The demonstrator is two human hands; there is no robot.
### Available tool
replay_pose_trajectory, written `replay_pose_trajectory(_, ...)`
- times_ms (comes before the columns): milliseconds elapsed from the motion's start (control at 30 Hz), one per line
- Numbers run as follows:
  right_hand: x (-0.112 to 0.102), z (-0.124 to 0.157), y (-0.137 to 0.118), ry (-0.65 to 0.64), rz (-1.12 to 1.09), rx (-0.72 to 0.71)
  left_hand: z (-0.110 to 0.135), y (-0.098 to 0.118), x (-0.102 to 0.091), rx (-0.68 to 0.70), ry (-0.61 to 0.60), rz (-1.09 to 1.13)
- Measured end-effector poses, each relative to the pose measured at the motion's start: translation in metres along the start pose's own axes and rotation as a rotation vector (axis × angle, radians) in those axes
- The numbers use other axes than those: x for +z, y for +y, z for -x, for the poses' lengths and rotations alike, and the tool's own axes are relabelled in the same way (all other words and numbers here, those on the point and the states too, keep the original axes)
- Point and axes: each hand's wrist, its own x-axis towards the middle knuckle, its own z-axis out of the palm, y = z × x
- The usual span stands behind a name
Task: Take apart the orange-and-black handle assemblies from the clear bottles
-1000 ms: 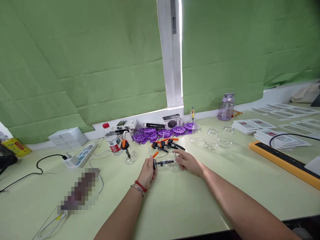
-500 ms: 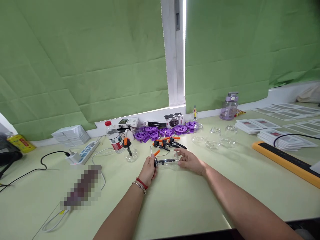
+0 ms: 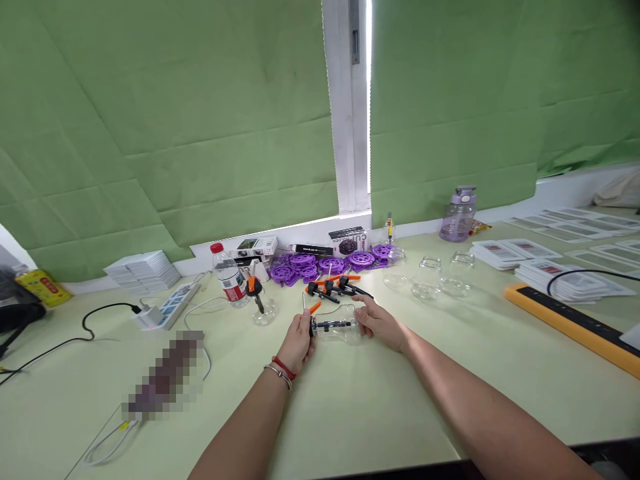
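A clear bottle [image 3: 345,333] lies sideways between my hands. It has a black and orange top with a thin metal spout, and a dark tube runs inside it. My left hand [image 3: 299,339] is closed round the top at the neck. At the wide end, my right hand [image 3: 379,323] grips the base with bent fingers, the index finger extended along the rim. Just beyond lie several black and orange tops [image 3: 340,287] with metal spouts. A similar bottle [image 3: 263,313], fitted with such a top, stands upright to the left.
Purple wheel-shaped parts [image 3: 330,265] are heaped at the back by small boxes [image 3: 350,241]. Upturned clear vessels [image 3: 430,277] stand right of them. A water bottle [image 3: 231,280], power strip [image 3: 175,305] and cables are on the left; a yellow-orange bar [image 3: 565,327] and card stacks are on the right.
My right hand's fingers have curled in more closely round the bottle's base, after being more spread at its end. My left hand stays on the top, almost unmoved.
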Motion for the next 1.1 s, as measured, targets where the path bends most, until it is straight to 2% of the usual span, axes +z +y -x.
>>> replay_pose_trajectory(300,-0.009,0.0,0.008,-0.126,-0.02,0.004,0.0,0.0,-0.001,-0.011,0.006,-0.001)
replay_pose_trajectory(467,-0.009,0.0,0.008,-0.078,-0.09,-0.002,0.0,0.0,-0.001,-0.014,0.005,-0.007)
replay_pose_trajectory(600,-0.008,0.002,0.002,-0.088,-0.121,0.003,0.001,0.001,0.0,-0.011,0.009,-0.003)
replay_pose_trajectory(1100,-0.003,0.003,-0.007,-0.062,-0.113,0.054,0.002,0.003,0.002,0.01,0.028,0.021)
